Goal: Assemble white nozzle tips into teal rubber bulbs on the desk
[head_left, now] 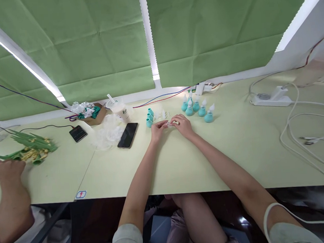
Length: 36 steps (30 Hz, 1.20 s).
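My left hand [158, 130] and my right hand [182, 124] meet over the pale green table [181, 164], fingers pinched together on a small clear plastic piece [169, 124]. Just beyond my left hand stand three teal cups [149, 117] and a few loose clear pieces [161, 115]. Behind my right hand stand several teal bulbs with white tips [197, 108].
A black phone [127, 135], crumpled clear plastic [107, 134], a lidded drink cup [121, 109], a cardboard box of parts [93, 114] and a small dark device [78, 133] lie left. A power strip [271, 98] and white cables [304, 141] lie right. Another person's hand [8, 171] holds green stems [30, 147] at far left.
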### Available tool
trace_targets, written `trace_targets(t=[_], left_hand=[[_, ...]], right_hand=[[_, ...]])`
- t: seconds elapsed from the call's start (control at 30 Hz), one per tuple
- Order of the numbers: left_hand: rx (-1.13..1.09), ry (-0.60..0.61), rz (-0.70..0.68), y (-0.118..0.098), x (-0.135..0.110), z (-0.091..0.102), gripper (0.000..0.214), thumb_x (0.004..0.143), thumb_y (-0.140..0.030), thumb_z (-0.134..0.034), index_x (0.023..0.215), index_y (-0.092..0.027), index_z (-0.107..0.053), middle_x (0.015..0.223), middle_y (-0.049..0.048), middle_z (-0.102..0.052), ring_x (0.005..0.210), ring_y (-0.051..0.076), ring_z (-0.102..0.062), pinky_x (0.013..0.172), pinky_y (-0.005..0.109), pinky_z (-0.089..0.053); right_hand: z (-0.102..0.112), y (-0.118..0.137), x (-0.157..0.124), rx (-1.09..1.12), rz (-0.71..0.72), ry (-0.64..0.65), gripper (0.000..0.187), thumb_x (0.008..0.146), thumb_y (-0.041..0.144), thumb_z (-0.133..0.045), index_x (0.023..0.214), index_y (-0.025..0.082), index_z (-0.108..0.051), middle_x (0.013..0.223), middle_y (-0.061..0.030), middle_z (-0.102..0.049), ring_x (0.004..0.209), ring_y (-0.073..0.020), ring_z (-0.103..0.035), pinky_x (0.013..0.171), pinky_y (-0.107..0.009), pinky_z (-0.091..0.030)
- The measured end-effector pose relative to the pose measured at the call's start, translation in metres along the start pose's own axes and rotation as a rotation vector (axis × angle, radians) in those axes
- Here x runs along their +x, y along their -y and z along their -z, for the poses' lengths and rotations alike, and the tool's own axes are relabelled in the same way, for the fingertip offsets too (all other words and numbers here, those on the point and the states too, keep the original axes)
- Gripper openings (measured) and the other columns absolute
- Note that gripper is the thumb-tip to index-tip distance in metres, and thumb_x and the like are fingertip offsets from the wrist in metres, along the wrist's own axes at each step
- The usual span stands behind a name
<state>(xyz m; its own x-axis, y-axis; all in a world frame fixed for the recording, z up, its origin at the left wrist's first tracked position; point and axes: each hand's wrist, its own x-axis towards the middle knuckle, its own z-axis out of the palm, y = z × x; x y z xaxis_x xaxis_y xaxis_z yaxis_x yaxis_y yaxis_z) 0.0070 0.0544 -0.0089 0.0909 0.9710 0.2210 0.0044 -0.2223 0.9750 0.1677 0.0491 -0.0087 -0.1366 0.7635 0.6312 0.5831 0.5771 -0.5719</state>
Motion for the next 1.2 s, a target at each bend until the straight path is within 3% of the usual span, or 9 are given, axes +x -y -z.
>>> trace_targets(t=[0.27,0.43,0.63,0.77,0.9,1.03,1.2], left_hand=[[0.06,0.039,-0.009,0.003,0.002,0.003,0.023,0.07,-0.033,-0.068,0.085,-0.016,-0.072,0.084,0.0074,-0.071,0.071,0.016,-0.063,0.075,0.036,-0.054],[0.088,0.037,-0.034,0.005,0.004,0.005,0.021,0.072,-0.033,-0.065,0.084,-0.017,-0.072,0.085,0.0068,-0.072,0.073,0.017,-0.063,0.077,0.038,-0.054],[0.142,0.007,-0.061,0.008,0.004,0.005,0.019,0.075,-0.028,-0.061,0.086,-0.017,-0.072,0.086,0.0067,-0.071,0.075,0.018,-0.063,0.079,0.039,-0.053],[0.178,-0.01,-0.072,0.012,0.005,0.006,0.017,0.076,-0.023,-0.061,0.086,-0.016,-0.072,0.087,0.0086,-0.07,0.076,0.019,-0.063,0.08,0.04,-0.053],[0.196,-0.107,-0.07,0.011,0.007,0.01,0.017,0.076,-0.023,-0.061,0.086,-0.015,-0.072,0.09,0.0102,-0.07,0.077,0.02,-0.063,0.08,0.039,-0.052],[0.24,-0.234,-0.138,0.003,0.006,0.015,0.019,0.078,-0.028,-0.06,0.089,-0.018,-0.071,0.094,0.0083,-0.07,0.081,0.02,-0.063,0.079,0.035,-0.051],[0.342,-0.414,-0.244,-0.007,0.003,0.019,0.021,0.081,-0.029,-0.056,0.093,-0.018,-0.07,0.092,0.0063,-0.07,0.079,0.017,-0.062,0.075,0.03,-0.049]], right_hand=[[-0.002,-0.005,0.001,0.086,-0.031,0.146,0.01,0.082,0.027,-0.053,0.076,0.023,-0.06,0.082,-0.0028,-0.063,0.077,-0.0186,-0.053,0.069,-0.03,-0.041],[-0.008,-0.01,0.002,0.291,-0.13,0.181,0.016,0.082,0.033,-0.048,0.074,0.021,-0.055,0.076,-0.0006,-0.059,0.065,-0.0139,-0.05,0.063,-0.027,-0.041],[-0.012,-0.01,0.003,0.497,-0.286,0.089,0.025,0.076,0.045,-0.051,0.076,0.021,-0.051,0.076,-0.0009,-0.055,0.068,-0.0139,-0.051,0.052,-0.024,-0.044],[-0.007,-0.015,0.007,0.635,-0.371,-0.096,0.029,0.072,0.05,-0.056,0.077,0.021,-0.052,0.08,-0.0016,-0.057,0.075,-0.0144,-0.056,0.054,-0.024,-0.049],[0.003,-0.024,0.01,0.664,-0.43,-0.198,0.029,0.066,0.046,-0.067,0.073,0.019,-0.057,0.081,-0.0037,-0.064,0.078,-0.0159,-0.06,0.065,-0.029,-0.052],[0.004,-0.023,0.008,0.589,-0.423,-0.129,0.027,0.065,0.042,-0.069,0.073,0.018,-0.06,0.075,-0.0037,-0.066,0.067,-0.0151,-0.061,0.061,-0.028,-0.049],[-0.009,-0.014,0.016,0.302,-0.324,0.0,0.02,0.071,0.035,-0.066,0.086,0.023,-0.068,0.081,-0.0009,-0.07,0.069,-0.0144,-0.06,0.065,-0.027,-0.045]])
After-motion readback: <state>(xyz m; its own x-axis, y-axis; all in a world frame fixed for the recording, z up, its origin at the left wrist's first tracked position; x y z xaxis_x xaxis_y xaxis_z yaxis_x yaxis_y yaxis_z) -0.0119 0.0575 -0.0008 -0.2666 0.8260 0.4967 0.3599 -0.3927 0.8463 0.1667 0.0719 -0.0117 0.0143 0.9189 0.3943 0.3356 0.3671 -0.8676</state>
